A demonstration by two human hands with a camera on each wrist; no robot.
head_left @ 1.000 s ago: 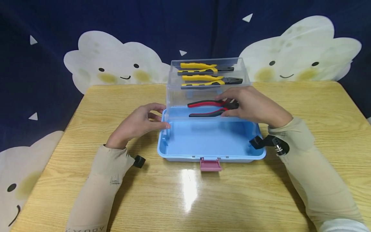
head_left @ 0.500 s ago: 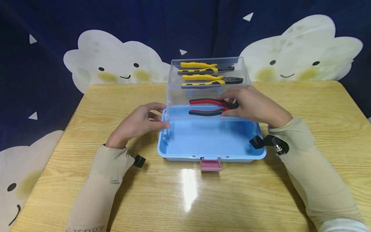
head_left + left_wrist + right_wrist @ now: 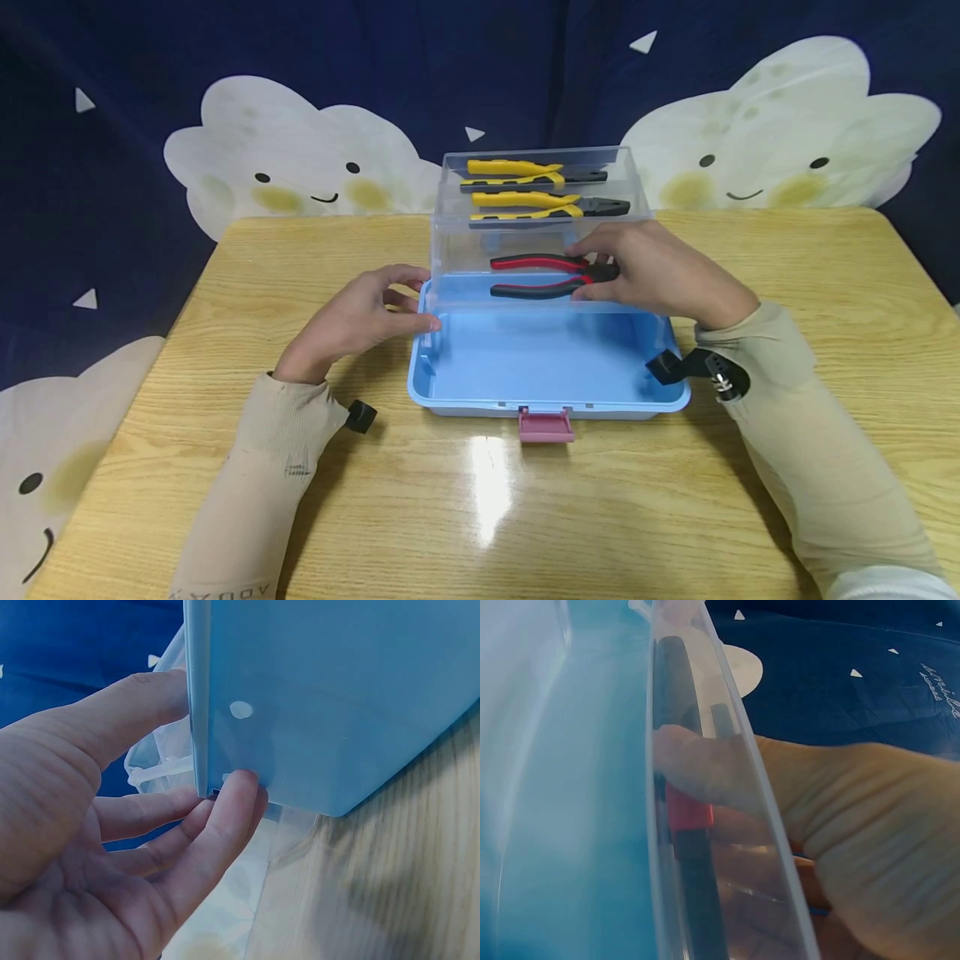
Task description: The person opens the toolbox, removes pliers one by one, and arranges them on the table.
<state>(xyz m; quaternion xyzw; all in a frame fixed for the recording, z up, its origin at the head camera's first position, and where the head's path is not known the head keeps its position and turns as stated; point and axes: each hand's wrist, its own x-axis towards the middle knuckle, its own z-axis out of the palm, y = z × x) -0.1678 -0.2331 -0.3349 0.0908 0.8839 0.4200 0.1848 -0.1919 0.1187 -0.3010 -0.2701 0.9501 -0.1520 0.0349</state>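
Note:
A light blue toolbox (image 3: 465, 409) stands with its inside showing, two clear trays raised over its rear part. My left hand (image 3: 360, 308) grips the box's left side; in the left wrist view the thumb is at the rim and the fingertips (image 3: 238, 791) press the outer wall. Inside the lower clear tray (image 3: 467, 243) lies a pair of pliers (image 3: 534, 292) with red and black handles pointing left. My right hand (image 3: 647, 268) reaches into that tray and pinches the pliers near the pivot, hiding most of their head. Through the tray wall, the right wrist view shows the red part of the pliers (image 3: 686, 808).
In the upper clear tray (image 3: 451, 185) rest yellow-handled pliers (image 3: 502, 167) and another yellow-handled pair (image 3: 517, 200) below them. A pink latch (image 3: 546, 427) hangs at the box's front. A wooden table (image 3: 375, 517) lies underneath; behind it hangs a dark blue cloth (image 3: 420, 50).
The red and black pliers have shifted slightly right and up in the lower tray, their handles settling level. My left hand keeps its place on the box.

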